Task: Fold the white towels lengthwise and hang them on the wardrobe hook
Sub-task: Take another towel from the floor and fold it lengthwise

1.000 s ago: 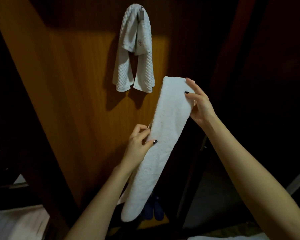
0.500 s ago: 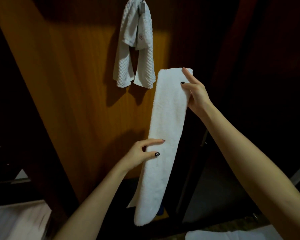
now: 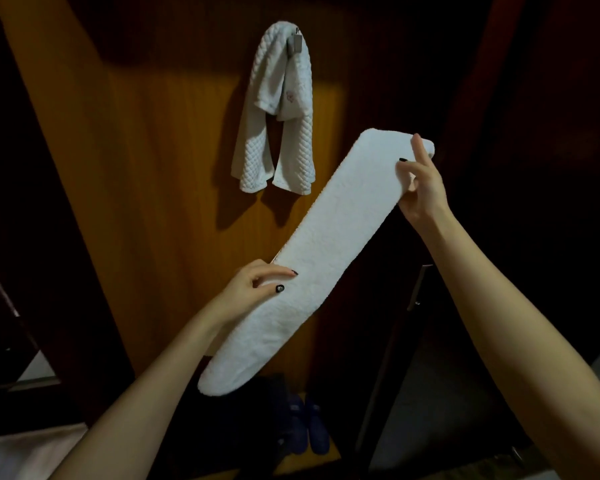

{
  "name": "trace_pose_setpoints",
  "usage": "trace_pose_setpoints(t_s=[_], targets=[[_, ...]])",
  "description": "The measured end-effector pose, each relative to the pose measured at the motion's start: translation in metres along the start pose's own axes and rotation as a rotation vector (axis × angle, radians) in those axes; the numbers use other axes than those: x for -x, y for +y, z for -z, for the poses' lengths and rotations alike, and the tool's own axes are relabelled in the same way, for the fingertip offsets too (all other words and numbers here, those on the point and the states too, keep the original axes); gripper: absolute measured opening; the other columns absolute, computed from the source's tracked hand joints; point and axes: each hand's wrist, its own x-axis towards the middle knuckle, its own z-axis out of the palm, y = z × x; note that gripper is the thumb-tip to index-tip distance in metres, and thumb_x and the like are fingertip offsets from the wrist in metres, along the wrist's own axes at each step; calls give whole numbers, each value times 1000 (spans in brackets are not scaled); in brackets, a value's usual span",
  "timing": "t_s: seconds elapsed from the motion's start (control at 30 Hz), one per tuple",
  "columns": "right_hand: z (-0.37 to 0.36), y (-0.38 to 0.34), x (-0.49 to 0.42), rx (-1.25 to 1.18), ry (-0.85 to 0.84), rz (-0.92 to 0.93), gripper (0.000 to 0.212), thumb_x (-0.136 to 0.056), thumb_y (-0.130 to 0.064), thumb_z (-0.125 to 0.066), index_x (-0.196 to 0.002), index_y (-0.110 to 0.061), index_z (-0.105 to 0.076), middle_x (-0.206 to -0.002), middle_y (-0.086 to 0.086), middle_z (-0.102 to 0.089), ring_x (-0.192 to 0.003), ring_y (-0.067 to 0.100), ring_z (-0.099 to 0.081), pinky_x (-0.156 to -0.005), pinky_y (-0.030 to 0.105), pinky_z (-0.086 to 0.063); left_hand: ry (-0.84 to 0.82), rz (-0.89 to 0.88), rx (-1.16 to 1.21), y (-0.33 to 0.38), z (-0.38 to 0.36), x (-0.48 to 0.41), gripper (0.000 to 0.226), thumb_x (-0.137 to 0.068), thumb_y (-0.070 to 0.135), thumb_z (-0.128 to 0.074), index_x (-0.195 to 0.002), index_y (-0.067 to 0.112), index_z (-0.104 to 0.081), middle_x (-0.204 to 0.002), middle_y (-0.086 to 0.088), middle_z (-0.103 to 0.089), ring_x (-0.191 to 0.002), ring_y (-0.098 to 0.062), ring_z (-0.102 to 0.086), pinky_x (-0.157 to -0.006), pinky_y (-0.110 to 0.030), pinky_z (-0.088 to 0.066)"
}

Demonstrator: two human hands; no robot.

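Observation:
A long white towel (image 3: 329, 244), folded into a narrow strip, slants from upper right to lower left in front of the wardrobe door. My right hand (image 3: 421, 188) pinches its upper end. My left hand (image 3: 257, 289) grips its left edge near the middle, thumb on the front. The lower end hangs free. A quilted white towel (image 3: 278, 109) hangs draped over the metal hook (image 3: 297, 41) high on the orange wooden door (image 3: 153, 202), above and left of the held towel.
Dark blue slippers (image 3: 305, 424) sit on the wardrobe floor below. A white cloth (image 3: 25, 452) lies at the lower left corner. Dark wardrobe panels stand at right, with a metal handle (image 3: 418, 285).
The held towel has swung from nearly upright to a slant, its upper end moving right with my right hand. My left hand still holds the middle edge.

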Motion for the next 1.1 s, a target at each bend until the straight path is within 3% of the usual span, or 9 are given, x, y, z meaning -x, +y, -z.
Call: trace_pose_setpoints(t_s=[0.07, 0.13, 0.27, 0.43, 0.57, 0.73, 0.83, 0.9, 1.1], targets=[[-7, 0, -3, 55, 23, 50, 67, -88, 9, -49, -145, -26, -44, -161, -7, -9, -121, 13, -48, -97, 39, -53, -22, 7, -14, -3, 10, -6, 38, -90, 4, -62, -110, 36, -66, -108, 16, -63, -97, -2, -56, -81, -11, -42], [-14, 1, -6, 187, 26, 115, 68, -90, 8, -48, -148, -28, -39, -160, -7, -12, -98, 2, -60, -93, 40, -54, 2, 60, 86, -6, 20, -14, 35, -91, 1, -59, -110, 29, -68, -110, 16, -66, -106, 2, -60, -85, -9, -45], [-27, 3, -16, 397, 9, 189, 72, -94, 4, -45, -153, -32, -24, -143, -12, -34, -92, 13, -60, -62, 23, -55, 103, 117, 116, -9, 53, -38, 32, -94, 4, -55, -96, 31, -73, -98, 27, -68, -100, 12, -60, -76, -1, -44], [-43, -20, -40, 537, -21, 287, 79, -88, -4, -55, -153, -36, -22, -111, -27, -46, -74, 9, -69, -60, 26, -58, 157, 116, 167, 8, 127, -84, 29, -92, 14, -61, -87, 39, -76, -98, 20, -72, -89, 6, -66, -66, -11, -51], [-72, -53, -61, 480, -23, 304, 89, -86, -6, -64, -154, -33, -14, -124, -14, -39, -92, 16, -68, -59, 29, -58, 69, 95, 321, 40, 198, -122, 26, -79, 22, -69, -102, 33, -75, -112, 11, -70, -99, -5, -67, -69, -20, -55], [-94, -82, -84, 368, -47, 281, 87, -87, 9, -58, -154, -23, -13, -140, 23, -36, -112, 34, -61, -66, 33, -61, 125, 20, 221, 78, 240, -160, 24, -84, 9, -64, -86, 28, -79, -93, 12, -74, -79, -2, -69, -59, -15, -53], [-105, -93, -100, 311, -67, 310, 84, -88, 13, -52, -155, -17, -11, -145, 28, -35, -113, 37, -61, -71, 32, -61, 154, -10, 233, 94, 259, -182, 21, -84, 13, -65, -88, 28, -79, -98, 17, -73, -92, -1, -68, -68, -16, -54], [-113, -97, -113, 263, -67, 310, 84, -88, 15, -49, -156, -14, -8, -140, 30, -41, -101, 33, -65, -73, 32, -61, 155, -34, 234, 102, 268, -197, 20, -75, 24, -70, -93, 27, -78, -102, 17, -72, -98, 0, -65, -75, -18, -54], [-130, -98, -160, 150, -27, 287, 85, -92, 15, -46, -156, -15, 1, -149, 31, -26, -109, 35, -63, -79, 37, -58, 194, -84, 342, 117, 283, -251, 26, -77, 16, -70, -102, 16, -68, -102, -3, -72, -90, -11, -70, -68, -20, -55]])
